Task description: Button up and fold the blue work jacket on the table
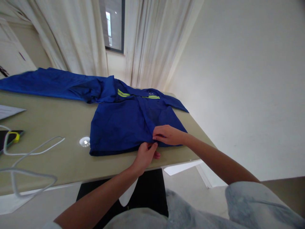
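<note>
A blue work jacket (pixel 116 124) with yellow-green stripes lies spread on the table, front side up. Its hem runs along the near side, and one sleeve reaches toward the right edge. At the bottom of the front opening, my left hand (pixel 145 156) pinches the hem from below, thumb on top. Just above and to the right, my right hand (pixel 168 135) has its fingertips closed on the front edge of the jacket. The exact bit of cloth between the fingers is partly hidden.
More blue fabric, perhaps trousers (pixel 54 84), stretches across the table's far left. A white cable (pixel 35 154), a dark device with a yellow part (pixel 16 137) and a paper (pixel 10 111) lie on the left of the table (pixel 64 124). A black chair (pixel 152 187) stands below; a wall (pixel 243 82) borders the right.
</note>
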Tool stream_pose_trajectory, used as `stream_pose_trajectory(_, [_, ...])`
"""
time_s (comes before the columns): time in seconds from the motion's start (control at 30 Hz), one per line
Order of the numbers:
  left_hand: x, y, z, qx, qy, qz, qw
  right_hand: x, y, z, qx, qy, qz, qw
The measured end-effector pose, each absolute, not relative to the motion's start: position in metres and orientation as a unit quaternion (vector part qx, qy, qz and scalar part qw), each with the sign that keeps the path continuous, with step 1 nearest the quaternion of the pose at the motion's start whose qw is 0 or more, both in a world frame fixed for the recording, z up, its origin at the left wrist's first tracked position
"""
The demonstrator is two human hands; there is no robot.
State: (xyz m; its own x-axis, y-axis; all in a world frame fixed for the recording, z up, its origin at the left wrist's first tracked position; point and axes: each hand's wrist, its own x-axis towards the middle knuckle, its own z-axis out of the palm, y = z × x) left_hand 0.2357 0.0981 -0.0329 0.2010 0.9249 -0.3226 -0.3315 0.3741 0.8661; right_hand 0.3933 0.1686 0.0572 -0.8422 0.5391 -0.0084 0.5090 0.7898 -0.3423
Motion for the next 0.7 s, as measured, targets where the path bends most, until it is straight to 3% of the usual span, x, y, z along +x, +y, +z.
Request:
stream_pose_trajectory(0.2, [0.234, 0.101, -0.03, 0.333, 0.434, 0.408, 0.731, 0.388, 0.163, 0.054, -0.291, -0.951, 0.103, 0.005])
stream_pose_trajectory(0.4, [0.24, 0.098, -0.028, 0.29, 0.422, 0.455, 0.729, 0.388, 0.166, 0.053, -0.299, -0.953, 0.056, 0.009])
stream_pose_trajectory(0.7, [0.229, 0.098, -0.025, 0.296, 0.428, 0.434, 0.735, 0.395, 0.159, 0.052, -0.303, -0.943, 0.113, 0.075])
